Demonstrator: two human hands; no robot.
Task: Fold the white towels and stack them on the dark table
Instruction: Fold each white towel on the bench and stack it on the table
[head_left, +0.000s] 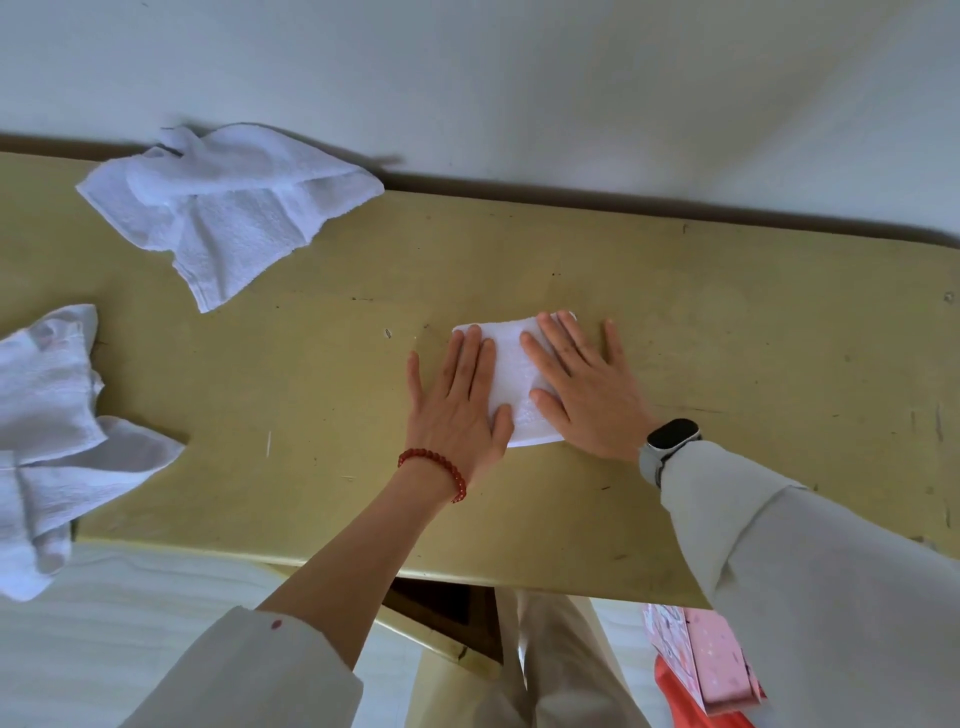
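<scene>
A small folded white towel (511, 374) lies flat on the yellowish table (727, 338), right of centre. My left hand (460, 410) presses flat on its left edge, fingers spread. On its right half my right hand (584, 387) also lies flat with fingers apart. Neither hand grips anything. An unfolded, crumpled white towel (228, 208) rests at the table's far left near the wall. Another rumpled white towel (57, 441) hangs over the table's left front edge.
A pale wall (519, 78) runs along the table's far edge. Below the near edge I see my legs in beige trousers (561, 670), a pale floor, and a pink bag (696, 660) with something red beside it at the lower right.
</scene>
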